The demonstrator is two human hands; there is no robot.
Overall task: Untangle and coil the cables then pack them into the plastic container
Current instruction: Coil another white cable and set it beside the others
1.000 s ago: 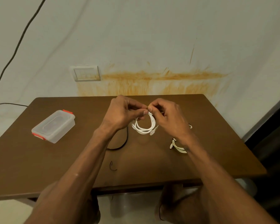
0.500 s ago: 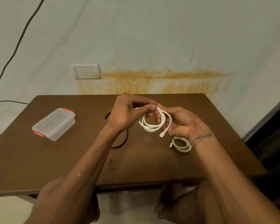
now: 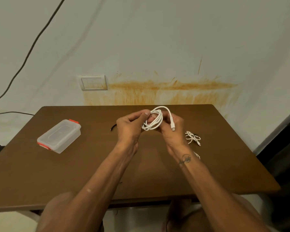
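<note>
Nearest the camera, both forearms reach out over the front edge of the brown table (image 3: 74, 173). The left hand (image 3: 130, 126) is closed, thumb pressed on top, pinching the gathered loops of the white cable (image 3: 153, 122) at their upper left. The right hand (image 3: 172, 129) cups the coil from the right side; the free tail arches over the top and its connector (image 3: 173, 127) hangs against the palm. The coil is held above the table, not resting on it.

Judgement: the step in hand is securing the loose tail. It is best done by keeping the left pinch firm so the loops do not spring apart, and passing the tail around or through the bundle with the right fingers.

Just right of the right wrist lies a second pale cable (image 3: 192, 138), loosely bunched and apparently uncoiled. A dark cable end (image 3: 113, 127) shows left of the left hand; the rest is hidden.

Well to the left stands the plastic container (image 3: 59, 136), lid on, red clips apparently fastened. It must be opened before packing. Nothing lies between it and the hands.
</note>
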